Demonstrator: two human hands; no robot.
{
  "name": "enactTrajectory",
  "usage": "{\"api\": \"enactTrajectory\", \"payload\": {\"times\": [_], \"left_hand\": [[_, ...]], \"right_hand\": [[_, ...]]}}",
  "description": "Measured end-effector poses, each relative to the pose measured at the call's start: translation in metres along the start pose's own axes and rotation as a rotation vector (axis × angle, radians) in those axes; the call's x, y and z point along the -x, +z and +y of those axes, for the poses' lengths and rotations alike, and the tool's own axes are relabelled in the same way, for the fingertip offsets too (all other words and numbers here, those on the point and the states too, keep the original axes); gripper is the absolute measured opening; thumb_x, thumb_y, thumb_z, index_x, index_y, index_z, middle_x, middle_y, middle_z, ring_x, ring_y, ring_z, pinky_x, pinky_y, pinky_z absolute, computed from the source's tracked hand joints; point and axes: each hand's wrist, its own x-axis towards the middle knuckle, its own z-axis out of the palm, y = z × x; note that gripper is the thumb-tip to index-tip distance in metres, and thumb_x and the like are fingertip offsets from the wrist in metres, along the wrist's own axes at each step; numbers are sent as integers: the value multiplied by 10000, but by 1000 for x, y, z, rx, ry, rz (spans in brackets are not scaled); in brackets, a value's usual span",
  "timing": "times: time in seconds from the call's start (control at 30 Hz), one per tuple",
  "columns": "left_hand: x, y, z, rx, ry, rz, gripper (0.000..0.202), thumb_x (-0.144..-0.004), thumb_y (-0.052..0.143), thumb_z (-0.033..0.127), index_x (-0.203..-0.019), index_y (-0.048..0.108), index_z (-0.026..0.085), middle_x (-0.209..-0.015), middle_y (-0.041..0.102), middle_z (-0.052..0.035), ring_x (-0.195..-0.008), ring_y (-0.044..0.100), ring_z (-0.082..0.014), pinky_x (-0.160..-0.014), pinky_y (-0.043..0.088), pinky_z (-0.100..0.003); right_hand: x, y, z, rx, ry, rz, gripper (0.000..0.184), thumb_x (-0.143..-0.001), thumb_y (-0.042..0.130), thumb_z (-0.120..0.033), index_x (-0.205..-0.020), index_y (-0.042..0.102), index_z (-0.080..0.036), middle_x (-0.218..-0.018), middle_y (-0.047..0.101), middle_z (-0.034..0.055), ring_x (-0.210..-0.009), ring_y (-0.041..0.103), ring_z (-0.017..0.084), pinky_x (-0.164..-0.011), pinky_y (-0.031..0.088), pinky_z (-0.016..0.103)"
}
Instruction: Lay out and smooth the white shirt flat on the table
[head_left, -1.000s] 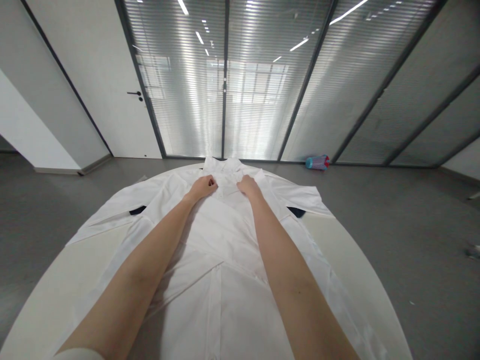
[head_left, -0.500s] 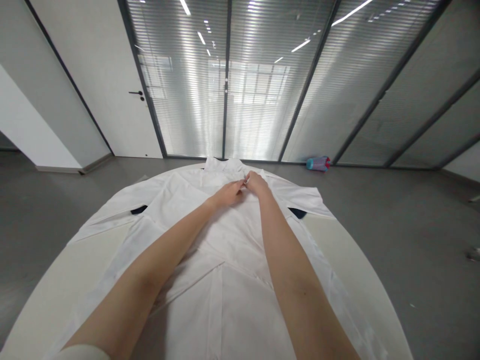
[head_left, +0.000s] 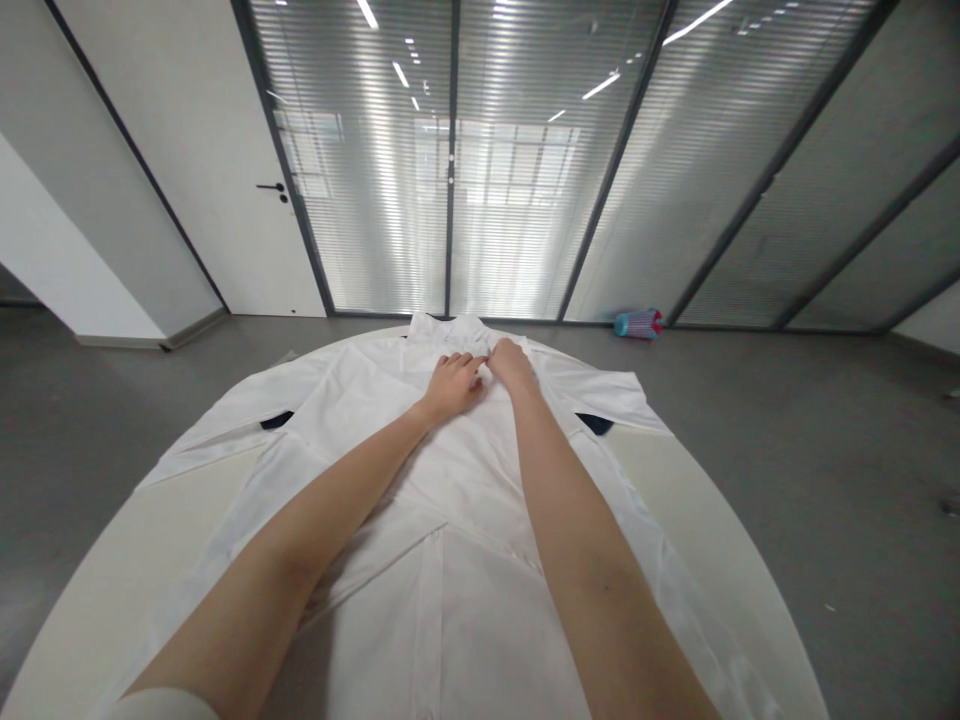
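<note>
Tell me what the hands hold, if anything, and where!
Left hand and right hand are on the shirt below its collar; whether they grip it, I can't tell.

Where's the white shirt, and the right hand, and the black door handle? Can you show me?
White shirt [head_left: 457, 470]: head view, on the cloth between the forearms.
Right hand [head_left: 514, 366]: head view, on the back of the hand.
Black door handle [head_left: 271, 186]: head view, on the lever.

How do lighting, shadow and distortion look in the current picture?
Head view: bright glare streaks the glass partition; head view: its dark uprights fan outward, suggesting wide-angle distortion; head view: a shadow lies on the white shirt beside the left forearm.
</note>
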Motion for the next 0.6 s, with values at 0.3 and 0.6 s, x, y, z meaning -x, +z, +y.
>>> {"api": "enactTrajectory", "payload": {"times": [0.3, 0.6], "left_hand": [[2, 7, -7, 15, -66, -78, 213, -911, 549, 300, -964, 721, 186, -1132, 666, -113, -1050, 610, -279, -902, 412, -419], [4, 8, -3, -11, -60, -68, 235, -905, 526, 242, -904, 755, 192, -1111, 689, -95, -1036, 622, -268, -913, 424, -415]], "right_hand": [[-5, 16, 2, -32, 3, -31, 416, -888, 558, -188, -1293, 590, -100, -1280, 638, 220, -1203, 620, 301, -952, 506, 356], [8, 20, 8, -177, 38, 29, 312, -886, 537, -282, -1121, 701, -158, -1168, 700, 170, -1144, 646, 311, -954, 498, 417]]}}
